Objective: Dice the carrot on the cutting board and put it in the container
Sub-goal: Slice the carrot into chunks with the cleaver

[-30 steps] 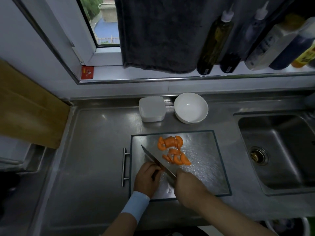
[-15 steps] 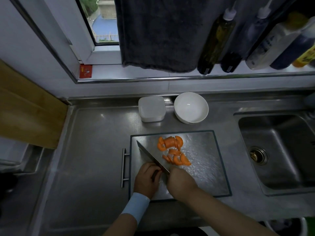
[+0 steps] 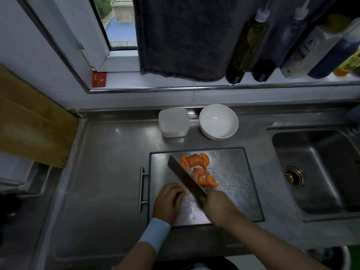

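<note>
Brushed stainless-steel counter (image 3: pixel 109 162), dull grey with soft reflections. The sink (image 3: pixel 321 172) is steel with the same satin finish. The cutting board (image 3: pixel 233 182) is bright metal, its face glittering with small wet-looking highlights inside a dark matt rim. Its bar handle (image 3: pixel 141 189) is polished metal. The knife (image 3: pixel 185 178) has a dark, matt blade. The carrot pieces (image 3: pixel 196 160) are smooth, moist orange. The container (image 3: pixel 174 122) is frosted white plastic, and the bowl (image 3: pixel 218 121) is white with a glossy glaze. The dark towel (image 3: pixel 185 36) is fuzzy cloth. The bottles (image 3: pixel 247 41) are shiny. The brown panel (image 3: pixel 29 123) is matt, either wood or cardboard; this edge of the view is too dim to tell which. A pale blue cloth cuff (image 3: pixel 155 232) looks soft and matt.
</note>
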Action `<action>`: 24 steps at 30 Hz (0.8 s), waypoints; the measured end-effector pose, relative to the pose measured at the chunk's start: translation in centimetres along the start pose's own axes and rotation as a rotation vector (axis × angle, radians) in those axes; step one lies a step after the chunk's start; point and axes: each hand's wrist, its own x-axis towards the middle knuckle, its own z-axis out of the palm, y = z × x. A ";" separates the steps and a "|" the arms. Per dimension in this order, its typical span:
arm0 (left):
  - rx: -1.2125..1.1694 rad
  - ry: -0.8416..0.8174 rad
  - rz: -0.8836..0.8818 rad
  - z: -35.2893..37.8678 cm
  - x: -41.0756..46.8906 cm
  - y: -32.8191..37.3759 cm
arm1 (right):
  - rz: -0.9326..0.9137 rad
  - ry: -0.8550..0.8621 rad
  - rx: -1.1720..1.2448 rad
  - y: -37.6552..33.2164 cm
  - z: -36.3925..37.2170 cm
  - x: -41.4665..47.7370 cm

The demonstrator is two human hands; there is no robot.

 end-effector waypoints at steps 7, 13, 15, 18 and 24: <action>0.020 0.021 0.044 -0.2 0.0 0.1 | -0.051 -0.018 0.087 -1.3 -2.6 0.8; -0.015 0.032 -0.011 -0.1 -0.1 0.1 | -0.032 0.021 -0.113 -2.0 -0.2 -1.9; -0.016 0.035 -0.020 -0.1 -0.1 0.1 | -0.046 0.009 -0.143 -2.2 0.2 -2.7; -0.024 0.025 -0.033 0.0 -0.3 -0.1 | -0.031 0.016 -0.172 -2.5 0.1 -3.3; -0.010 0.039 -0.030 0.2 -0.3 -0.3 | 0.002 -0.003 -0.170 -2.2 0.1 -3.8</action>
